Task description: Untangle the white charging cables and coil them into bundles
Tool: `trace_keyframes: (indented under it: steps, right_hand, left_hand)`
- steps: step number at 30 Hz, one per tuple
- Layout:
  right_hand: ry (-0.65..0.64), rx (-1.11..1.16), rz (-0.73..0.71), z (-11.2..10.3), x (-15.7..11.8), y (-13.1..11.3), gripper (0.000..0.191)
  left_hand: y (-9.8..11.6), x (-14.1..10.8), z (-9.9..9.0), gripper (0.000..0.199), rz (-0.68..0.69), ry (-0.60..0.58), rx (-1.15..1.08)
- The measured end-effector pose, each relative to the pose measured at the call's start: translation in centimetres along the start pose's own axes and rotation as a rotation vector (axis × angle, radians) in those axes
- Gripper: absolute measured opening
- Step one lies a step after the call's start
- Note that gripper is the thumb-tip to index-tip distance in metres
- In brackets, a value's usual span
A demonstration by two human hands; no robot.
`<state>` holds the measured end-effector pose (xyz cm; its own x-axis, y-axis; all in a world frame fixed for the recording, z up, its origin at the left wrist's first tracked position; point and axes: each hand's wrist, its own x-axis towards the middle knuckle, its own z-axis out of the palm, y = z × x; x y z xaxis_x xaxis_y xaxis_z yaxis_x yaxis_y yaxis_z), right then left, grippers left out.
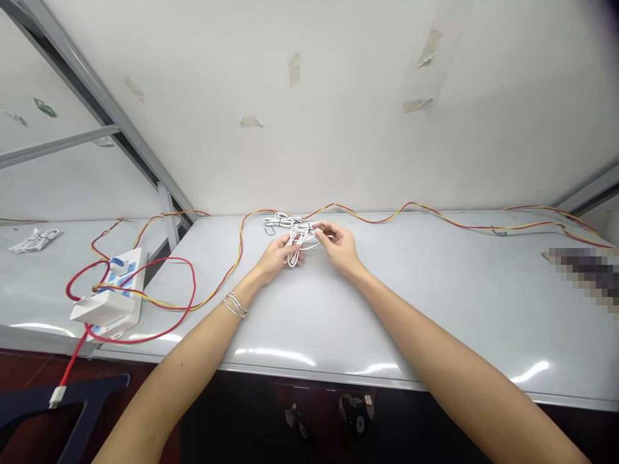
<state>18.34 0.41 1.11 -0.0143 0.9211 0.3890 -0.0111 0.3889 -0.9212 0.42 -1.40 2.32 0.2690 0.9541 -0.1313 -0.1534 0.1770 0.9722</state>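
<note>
Above our long white workbench (387,309), a pale wall (338,116) carries scraps of old tape, and a grey steel frame (91,96) slants down on the left toward a second bench section (29,296). On that side, a white power strip (128,267) with blue parts sits on the bench, with a red cord (164,259) looping around it and dropping over the edge to a white plug (55,397) above the dark red floor. A twisted red-and-yellow wire (425,216) leads away from the strip and snakes along the back of the bench to the far right. A small bundled white cable (36,240) lies on the second section, and a pixelated patch (585,277) hides whatever is at the right edge.

Near the back of the bench, just in front of the red-and-yellow wire, a tangled white cable (297,241) sits between our hands, partly lifted, with more coils behind it. Our left hand (278,258) is closed on its loops, a chain bracelet (235,305) on that wrist. Our right hand (338,248) is also closed, its fingertips (322,229) pinching a strand.
</note>
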Motion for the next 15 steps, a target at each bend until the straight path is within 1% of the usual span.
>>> trace_keyframes:
  steps: [3,6,10,15]
  right_hand:
    - [-0.058,0.06,0.055,0.25,-0.28,0.08,0.034]
    - [-0.101,0.108,0.096,0.5,-0.51,0.26,0.036]
    - [-0.086,0.109,0.102,0.86,-0.73,0.45,0.033]
    - [-0.106,0.073,0.089,1.07,-0.81,0.56,0.028]
  left_hand:
    - [-0.01,0.14,0.01,0.032,0.03,0.0,-0.052]
    - [-0.19,0.23,-0.02,0.033,0.041,-0.024,-0.07]
    - [-0.45,0.18,-0.05,0.033,-0.005,-0.054,-0.058]
    - [0.08,-0.07,0.03,0.03,-0.063,-0.071,-0.083]
